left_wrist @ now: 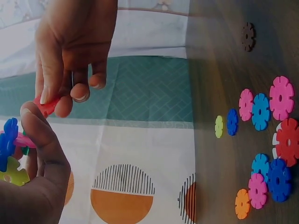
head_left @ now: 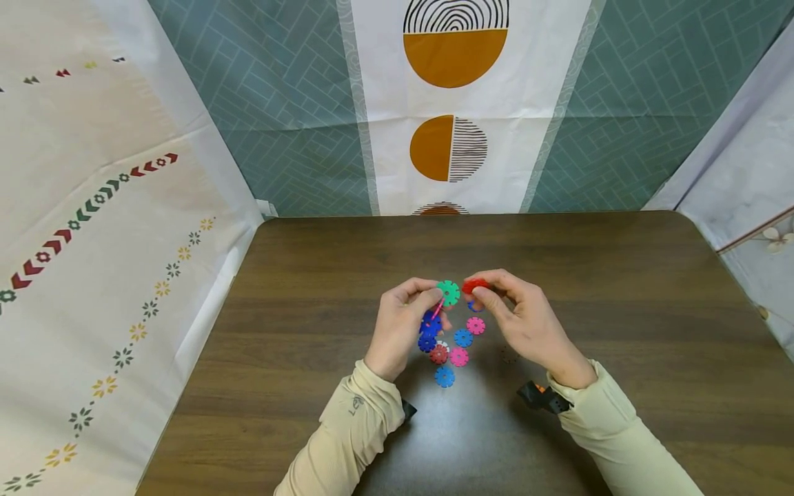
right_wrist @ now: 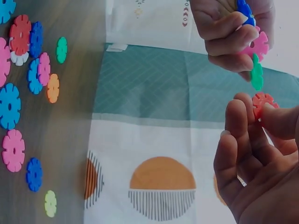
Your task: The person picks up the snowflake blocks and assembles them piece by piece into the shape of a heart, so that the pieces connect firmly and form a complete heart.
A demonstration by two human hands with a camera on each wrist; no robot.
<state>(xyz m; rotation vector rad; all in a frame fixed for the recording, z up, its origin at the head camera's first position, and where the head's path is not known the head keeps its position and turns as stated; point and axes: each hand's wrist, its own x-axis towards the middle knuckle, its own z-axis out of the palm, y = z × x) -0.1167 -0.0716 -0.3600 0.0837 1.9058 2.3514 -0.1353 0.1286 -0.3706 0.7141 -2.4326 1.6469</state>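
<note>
My left hand [head_left: 397, 327] grips a small chain of joined plastic notched discs. A green disc [head_left: 449, 293] sticks out past its fingertips, with a pink disc [right_wrist: 259, 45] slotted to it. In the left wrist view a blue disc [left_wrist: 7, 143] and a yellow-green disc [left_wrist: 14, 173] also belong to this chain, partly hidden by the fingers. Between thumb and fingers, my right hand [head_left: 530, 324] pinches a single red disc [head_left: 475, 284]. Both hands are raised over the table, and the red disc sits just to the right of the green one, close to it.
Loose notched discs lie below the hands on the brown wooden table [head_left: 322, 275], among them a pink disc [head_left: 475, 325], a light blue disc [head_left: 444, 376] and an orange disc [left_wrist: 242, 204]. A dark brown disc [left_wrist: 248, 36] lies apart from them. Patterned cloths hang behind and beside the table.
</note>
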